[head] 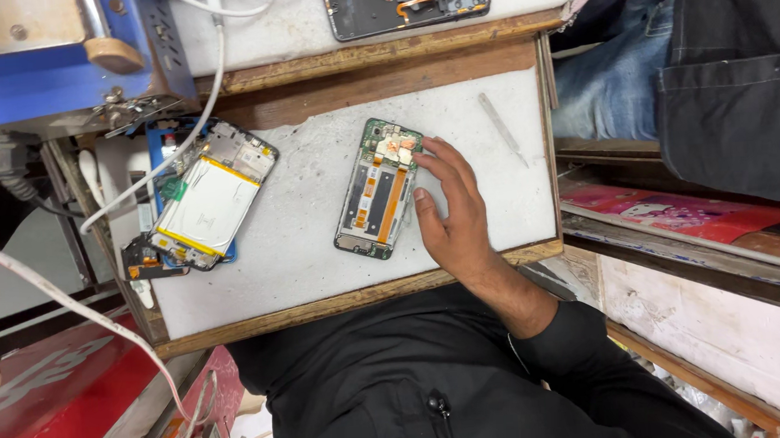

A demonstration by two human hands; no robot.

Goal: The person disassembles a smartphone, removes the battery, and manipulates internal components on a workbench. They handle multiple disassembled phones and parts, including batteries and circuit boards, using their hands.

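White worn work mat | hand touching opened phone

Opened phone on work board — hand beside.

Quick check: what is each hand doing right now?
Left hand: not in view.
Right hand: open, fingers spread, resting against the right edge of the opened phone on the white work board; not gripping it.

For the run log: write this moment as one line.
right hand: open, fingertips on opened phone | left hand: out of view | second phone, battery showing: untouched | surface: white mat
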